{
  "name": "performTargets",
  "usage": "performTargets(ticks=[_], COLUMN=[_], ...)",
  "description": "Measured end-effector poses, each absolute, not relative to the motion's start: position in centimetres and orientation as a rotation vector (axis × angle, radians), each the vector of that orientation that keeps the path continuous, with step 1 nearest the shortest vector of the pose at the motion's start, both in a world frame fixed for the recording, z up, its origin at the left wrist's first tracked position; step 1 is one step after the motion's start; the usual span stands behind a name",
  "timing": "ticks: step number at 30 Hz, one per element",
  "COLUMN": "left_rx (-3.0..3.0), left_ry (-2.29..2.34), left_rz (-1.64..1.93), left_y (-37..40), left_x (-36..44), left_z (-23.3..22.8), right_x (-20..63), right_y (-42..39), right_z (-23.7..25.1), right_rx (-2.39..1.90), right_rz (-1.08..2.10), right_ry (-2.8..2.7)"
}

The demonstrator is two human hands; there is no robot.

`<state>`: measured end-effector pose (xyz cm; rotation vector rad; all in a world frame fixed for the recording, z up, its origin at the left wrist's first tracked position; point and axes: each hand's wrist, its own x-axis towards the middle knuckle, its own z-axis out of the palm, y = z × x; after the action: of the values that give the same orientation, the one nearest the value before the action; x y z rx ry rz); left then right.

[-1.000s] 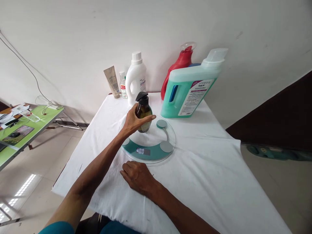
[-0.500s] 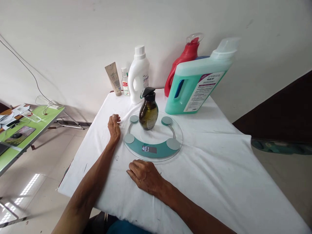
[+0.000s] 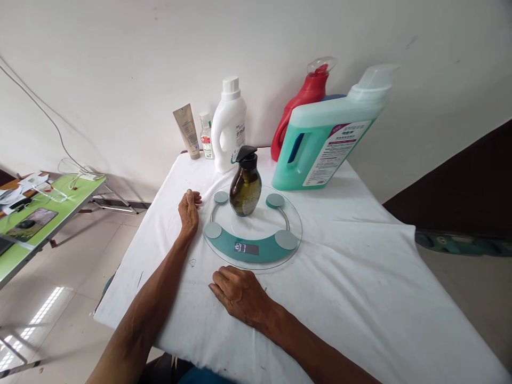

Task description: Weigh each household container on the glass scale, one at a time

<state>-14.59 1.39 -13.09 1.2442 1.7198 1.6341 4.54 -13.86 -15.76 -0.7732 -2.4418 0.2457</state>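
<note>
Head view: bottle [image 3: 245,191] stands near unclenched left hand [image 3: 189,212], beyond seemingly curled right hand [image 3: 242,294].

A pump bottle [image 3: 245,189] stands on the scale [image 3: 266,253], left of the jug [image 3: 308,176].

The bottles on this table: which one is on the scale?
The dark pump bottle alone stands on the glass scale; the small bottle, white bottle, red bottle and green bottle stand on the cloth behind it.

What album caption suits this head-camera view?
Translucent olive-brown rounded pump bottle on a round clear-glass scale, left hand beside it, right hand in front.
</note>
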Motion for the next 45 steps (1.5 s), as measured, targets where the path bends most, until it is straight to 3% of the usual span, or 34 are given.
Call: performTargets(ticks=[31, 45], left_rx=[1.277, 1.777], left_ry=[1.695, 1.329], left_rz=[1.578, 1.559], left_y=[1.1, -2.2], left_x=[-14.4, -8.3], left_z=[-12.9, -7.2], right_x=[4.6, 4.2], right_y=[-13.9, -13.8], right_z=[-15.9, -15.5], right_rx=[-0.769, -0.827], right_rz=[0.273, 0.280], right_ry=[-2.433, -2.502])
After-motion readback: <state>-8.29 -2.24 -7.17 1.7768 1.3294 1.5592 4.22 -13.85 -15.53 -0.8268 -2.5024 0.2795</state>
